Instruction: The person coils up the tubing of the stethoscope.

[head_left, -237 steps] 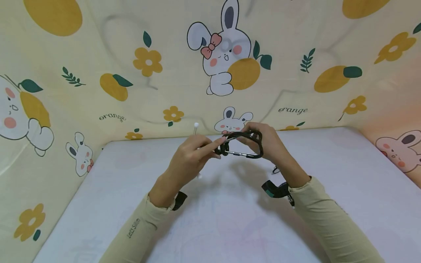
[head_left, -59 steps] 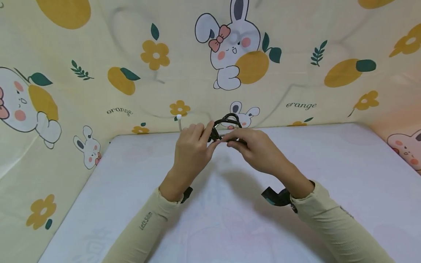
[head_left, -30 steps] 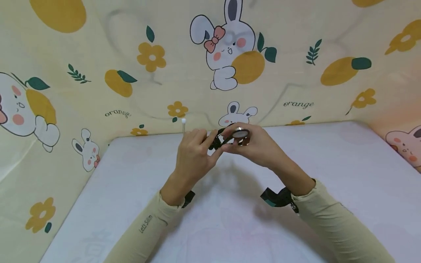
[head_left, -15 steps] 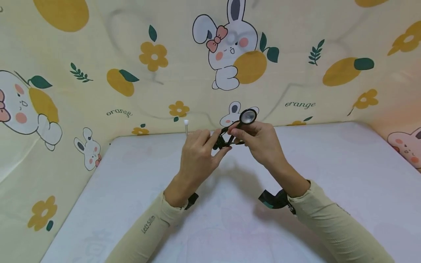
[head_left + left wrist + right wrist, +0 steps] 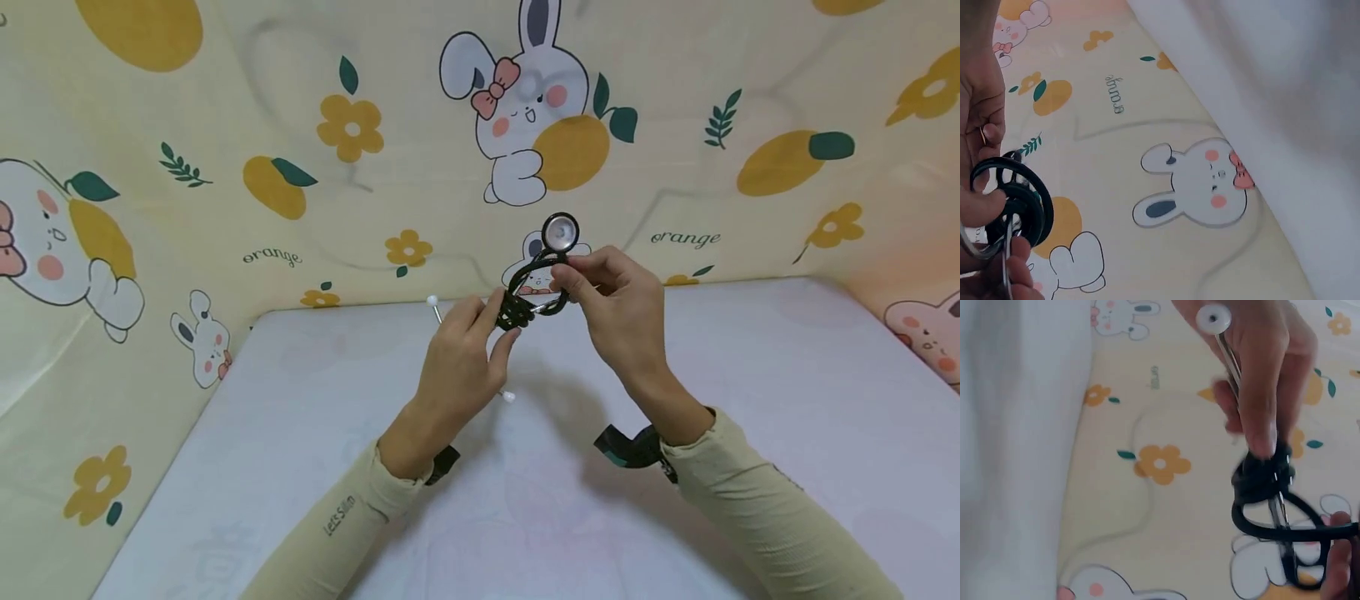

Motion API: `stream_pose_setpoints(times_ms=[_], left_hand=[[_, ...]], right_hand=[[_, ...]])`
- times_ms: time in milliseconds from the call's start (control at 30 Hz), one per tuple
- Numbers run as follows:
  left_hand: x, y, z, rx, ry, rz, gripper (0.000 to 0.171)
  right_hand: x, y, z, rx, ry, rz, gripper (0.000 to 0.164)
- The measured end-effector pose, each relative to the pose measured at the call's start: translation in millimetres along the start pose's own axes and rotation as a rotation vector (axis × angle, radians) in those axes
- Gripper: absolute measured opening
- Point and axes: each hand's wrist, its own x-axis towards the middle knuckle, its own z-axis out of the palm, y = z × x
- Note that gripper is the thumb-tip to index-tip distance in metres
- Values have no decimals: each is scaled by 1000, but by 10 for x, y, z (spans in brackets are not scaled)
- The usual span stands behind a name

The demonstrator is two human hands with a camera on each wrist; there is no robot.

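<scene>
A stethoscope with black tubing (image 5: 514,312) wound into a bundle is held up over the table between both hands. My left hand (image 5: 461,358) grips the wound bundle and metal ear tubes, with thumb and fingers around it. One white ear tip (image 5: 432,301) shows above that hand, the other below it. My right hand (image 5: 622,308) pinches the tubing just under the round chest piece (image 5: 560,233), which stands upright above the loop. In the right wrist view, the left fingertips press on the wound coils (image 5: 1263,478). A tubing loop (image 5: 1050,206) shows in the left wrist view.
A white-covered table (image 5: 525,517) lies below the hands. Behind it stands a cream backdrop (image 5: 337,217) printed with rabbits, oranges and flowers. Black straps (image 5: 628,447) hang at the wrists.
The chest piece has come out from behind my right hand and risen above the loop. My right hand has shifted right, and the left hand has turned, so the lower ear tip shows again.
</scene>
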Motion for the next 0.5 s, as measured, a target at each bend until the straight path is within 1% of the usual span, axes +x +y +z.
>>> stream_pose_setpoints(times_ms=[67, 133, 233, 400, 500], left_hand=[[-4, 8, -1, -30, 25, -26, 48], [-10, 14, 1, -48, 39, -36, 49], [-18, 18, 8, -55, 72, -44, 50], [-18, 20, 17, -61, 146, -91, 48], [-17, 27, 24, -61, 141, -112, 47]], right_hand=[[3, -6, -21, -12, 20, -31, 21], [3, -10, -38, -11, 20, -51, 19], [-5, -13, -44, -18, 10, -67, 17], [-24, -13, -30, -60, -10, -118, 13], [-32, -19, -31, -105, -11, -156, 12]])
